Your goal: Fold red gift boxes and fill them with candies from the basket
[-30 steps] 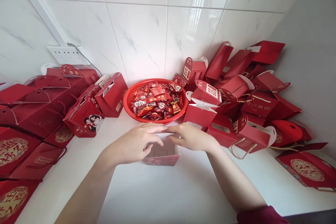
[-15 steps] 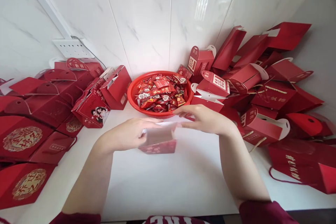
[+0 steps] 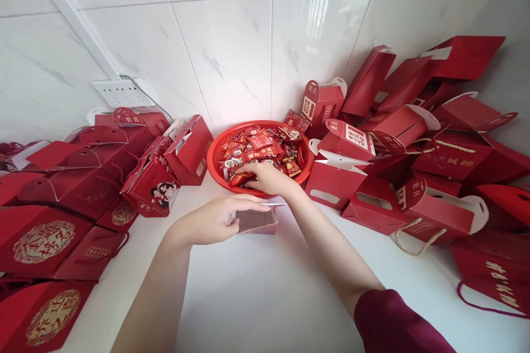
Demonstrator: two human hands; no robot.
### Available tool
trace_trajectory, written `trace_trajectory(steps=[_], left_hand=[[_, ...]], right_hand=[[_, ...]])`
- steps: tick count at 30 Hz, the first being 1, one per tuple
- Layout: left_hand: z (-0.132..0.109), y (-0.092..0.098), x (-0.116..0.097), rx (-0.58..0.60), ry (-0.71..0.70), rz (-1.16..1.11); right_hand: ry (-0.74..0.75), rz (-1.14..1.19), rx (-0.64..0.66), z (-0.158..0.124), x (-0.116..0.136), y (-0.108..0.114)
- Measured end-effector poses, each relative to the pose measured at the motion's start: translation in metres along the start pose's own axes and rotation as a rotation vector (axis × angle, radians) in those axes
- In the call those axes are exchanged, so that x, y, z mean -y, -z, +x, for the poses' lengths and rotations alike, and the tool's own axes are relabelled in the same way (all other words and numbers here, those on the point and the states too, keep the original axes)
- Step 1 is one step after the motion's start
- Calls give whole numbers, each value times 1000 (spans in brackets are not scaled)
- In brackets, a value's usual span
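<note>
Near the middle of the white table stands a small red gift box [image 3: 263, 226], its top open and pale inside. My left hand [image 3: 219, 218] grips its left side, thumb and fingers closed on the wall and flap. Behind the box, a red plastic basket [image 3: 213, 162] is heaped with wrapped candies [image 3: 263, 140], mostly red. My right hand [image 3: 267, 177] reaches over the front rim into the basket. Its fingers curl down around a red-wrapped candy [image 3: 241, 177] at the front left of the heap; the fingertips are partly hidden among the wrappers.
Red gift boxes [image 3: 45, 242] are stacked along the left, with a box showing a printed couple [image 3: 159, 196] nearer the basket. More red boxes [image 3: 385, 127] pile up on the right, some with rope handles. A socket strip [image 3: 122, 92] is on the tiled wall behind.
My right hand has left the box's right side and moved forward and left into the basket, onto the candies. My left hand stays on the box. The view has tilted up slightly.
</note>
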State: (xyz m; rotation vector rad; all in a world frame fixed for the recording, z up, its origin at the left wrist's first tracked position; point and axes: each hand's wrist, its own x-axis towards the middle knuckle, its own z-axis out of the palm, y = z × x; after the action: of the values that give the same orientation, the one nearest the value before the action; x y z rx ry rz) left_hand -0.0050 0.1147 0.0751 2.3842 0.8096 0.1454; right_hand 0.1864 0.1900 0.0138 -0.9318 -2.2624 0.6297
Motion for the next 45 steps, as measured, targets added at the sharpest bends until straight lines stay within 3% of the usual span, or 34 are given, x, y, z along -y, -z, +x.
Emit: trace_trajectory(steps=[4,11,18,23,27,31,39,41,45], left_hand=[[6,-3,4,-14,-4,-51],[15,-5,9,-48,51,-150],[14,-7,4,-56,68,-144],[16,-9,3,-79,54,-137],[17,-10,4,-74,70,-150],[18,-11,2,-66,82,-168],[8,1,-4,-44,248,-136],[6,3,-4,-48,268,-131],[6,3,-2,-44,269,-129]], right_hand=[[-30,-1,-77,-2,-11,-2],[-218,57,-352,-6,-11,7],[-405,379,-457,-14,-22,31],[-450,160,-668,-32,-25,59],[-353,72,-718,-34,-22,56],[-188,6,-547,-20,-16,33],[86,39,211,26,-11,0],[90,-31,267,30,-13,-2],[52,-84,214,26,-17,-4]])
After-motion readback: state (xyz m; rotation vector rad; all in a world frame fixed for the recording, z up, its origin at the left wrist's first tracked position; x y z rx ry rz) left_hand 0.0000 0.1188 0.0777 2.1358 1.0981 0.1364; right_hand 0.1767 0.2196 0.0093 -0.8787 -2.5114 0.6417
